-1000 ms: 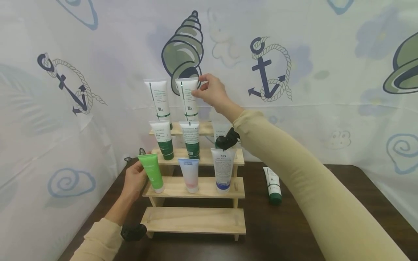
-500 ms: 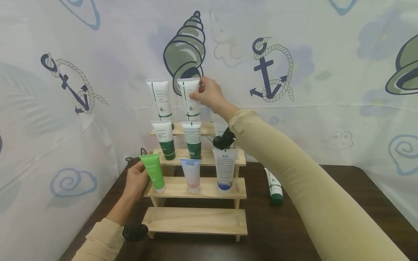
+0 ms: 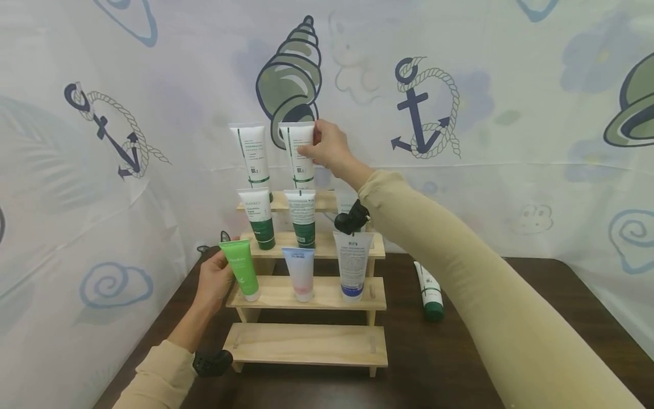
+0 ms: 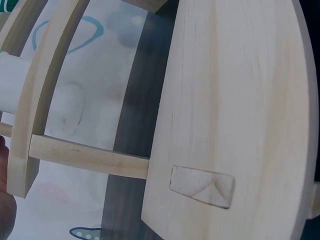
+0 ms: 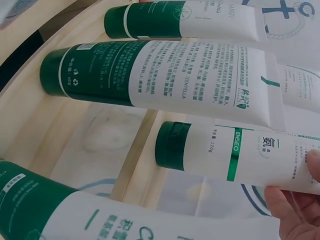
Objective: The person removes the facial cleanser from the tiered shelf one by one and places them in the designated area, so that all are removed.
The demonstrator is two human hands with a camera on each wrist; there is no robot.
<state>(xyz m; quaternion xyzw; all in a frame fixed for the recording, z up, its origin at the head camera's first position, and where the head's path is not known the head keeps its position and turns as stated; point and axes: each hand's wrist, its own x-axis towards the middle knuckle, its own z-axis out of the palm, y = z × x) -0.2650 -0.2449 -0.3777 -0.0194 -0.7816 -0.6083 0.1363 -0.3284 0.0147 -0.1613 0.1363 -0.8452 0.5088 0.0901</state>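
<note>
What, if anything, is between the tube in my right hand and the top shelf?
Nothing visible: the held tube has its green cap right by the top shelf. The back-label tube stands in front, one shelf lower, not between.

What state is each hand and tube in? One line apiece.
Held white tube: upright, cap down
Right hand: pinching that tube
Left top-shelf tube: upright
Three green-and-white tubes: upright
Bright-green tube: upright
Blue-and-pink tube: upright
Blue-banded tube: upright
Green-capped tube on table: lying down
Left hand: at rack's left, hold unclear
</note>
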